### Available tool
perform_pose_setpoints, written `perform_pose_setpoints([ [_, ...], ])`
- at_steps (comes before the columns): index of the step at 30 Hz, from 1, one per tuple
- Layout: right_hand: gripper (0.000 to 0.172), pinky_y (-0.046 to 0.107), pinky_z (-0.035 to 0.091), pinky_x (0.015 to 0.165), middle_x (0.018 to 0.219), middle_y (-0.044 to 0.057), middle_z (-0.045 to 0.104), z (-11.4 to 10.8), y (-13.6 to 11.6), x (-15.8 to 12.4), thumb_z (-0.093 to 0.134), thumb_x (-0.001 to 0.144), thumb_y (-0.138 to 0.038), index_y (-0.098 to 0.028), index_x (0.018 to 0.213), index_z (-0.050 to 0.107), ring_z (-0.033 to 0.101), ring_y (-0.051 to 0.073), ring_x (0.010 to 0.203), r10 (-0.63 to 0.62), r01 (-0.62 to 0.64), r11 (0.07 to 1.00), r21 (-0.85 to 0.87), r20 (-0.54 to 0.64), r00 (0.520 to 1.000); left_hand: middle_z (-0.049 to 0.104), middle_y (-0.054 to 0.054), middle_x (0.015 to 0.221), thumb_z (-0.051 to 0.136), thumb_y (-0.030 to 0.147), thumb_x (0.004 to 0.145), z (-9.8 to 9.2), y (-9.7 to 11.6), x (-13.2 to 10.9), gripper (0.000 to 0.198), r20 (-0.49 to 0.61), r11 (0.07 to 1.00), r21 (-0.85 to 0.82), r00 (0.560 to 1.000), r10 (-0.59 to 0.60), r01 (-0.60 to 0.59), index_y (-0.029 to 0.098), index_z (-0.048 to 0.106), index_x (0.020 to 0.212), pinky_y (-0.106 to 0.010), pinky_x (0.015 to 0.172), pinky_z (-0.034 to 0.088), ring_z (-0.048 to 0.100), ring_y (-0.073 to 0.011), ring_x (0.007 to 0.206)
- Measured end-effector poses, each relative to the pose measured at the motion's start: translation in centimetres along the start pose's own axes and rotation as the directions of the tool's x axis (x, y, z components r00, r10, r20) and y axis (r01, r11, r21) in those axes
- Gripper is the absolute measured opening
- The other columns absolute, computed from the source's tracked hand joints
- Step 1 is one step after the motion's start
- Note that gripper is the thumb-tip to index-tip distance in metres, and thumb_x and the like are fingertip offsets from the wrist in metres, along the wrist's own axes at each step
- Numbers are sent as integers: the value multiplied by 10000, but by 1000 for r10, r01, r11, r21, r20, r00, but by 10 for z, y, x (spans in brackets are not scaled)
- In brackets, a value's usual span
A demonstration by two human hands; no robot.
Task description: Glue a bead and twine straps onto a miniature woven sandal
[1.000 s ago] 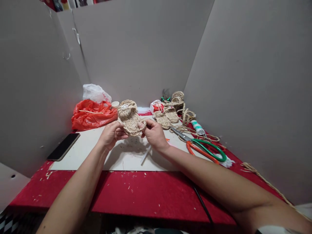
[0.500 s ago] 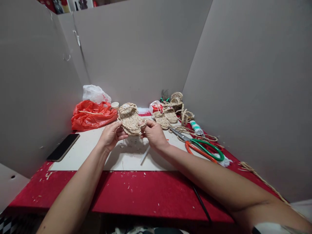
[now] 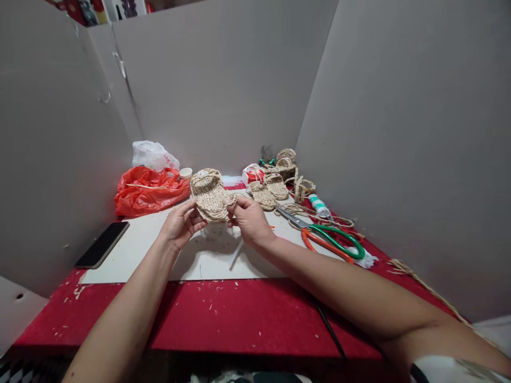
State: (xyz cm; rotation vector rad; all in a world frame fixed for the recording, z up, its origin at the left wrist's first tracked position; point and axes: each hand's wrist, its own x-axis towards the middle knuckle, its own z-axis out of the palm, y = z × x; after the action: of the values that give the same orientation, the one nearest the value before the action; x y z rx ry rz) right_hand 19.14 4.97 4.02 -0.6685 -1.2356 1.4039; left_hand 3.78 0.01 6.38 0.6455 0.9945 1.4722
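I hold a small woven straw sandal (image 3: 209, 194) up above the white board (image 3: 131, 250), its strap end pointing away from me. My left hand (image 3: 179, 224) pinches the sandal's near left edge with closed fingers. On the near right edge, my right hand (image 3: 249, 218) is closed with the thumb on top. A thin grey stick (image 3: 236, 254) lies on the board just below my right hand.
Green-handled scissors (image 3: 339, 240) and orange-handled ones (image 3: 319, 242) lie to the right. Several more straw sandals (image 3: 275, 183) and rope sit at the back, with a glue tube (image 3: 318, 205). A red plastic bag (image 3: 149, 187) and a black phone (image 3: 102, 244) are on the left. Grey panels wall the red table (image 3: 239, 314).
The sandal and both hands have stayed together and barely shifted; the whole view has drifted slightly as my head moved.
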Motion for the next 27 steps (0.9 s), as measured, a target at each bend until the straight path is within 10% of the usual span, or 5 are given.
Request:
perform_pose_setpoints([
  [14, 309, 161, 382, 358, 492, -63, 460, 4, 1, -2, 760, 570, -385, -167, 548, 542, 396, 59, 448, 49, -57, 985, 162, 53, 997, 730, -78, 886, 537, 248, 864, 25, -12, -14, 184, -17, 974, -190, 993, 119, -120, 125, 650, 941, -304, 731, 580, 688, -166, 769],
  [27, 296, 194, 402, 395, 610, -51, 523, 0, -3, -4, 739, 698, -399, -181, 840, 598, 453, 85, 495, -180, 191, 980, -56, 161, 970, 746, -110, 940, 475, 197, 885, 30, -12, -19, 344, 19, 962, -246, 992, 125, -117, 91, 622, 1178, -434, 972, 491, 696, -233, 925],
])
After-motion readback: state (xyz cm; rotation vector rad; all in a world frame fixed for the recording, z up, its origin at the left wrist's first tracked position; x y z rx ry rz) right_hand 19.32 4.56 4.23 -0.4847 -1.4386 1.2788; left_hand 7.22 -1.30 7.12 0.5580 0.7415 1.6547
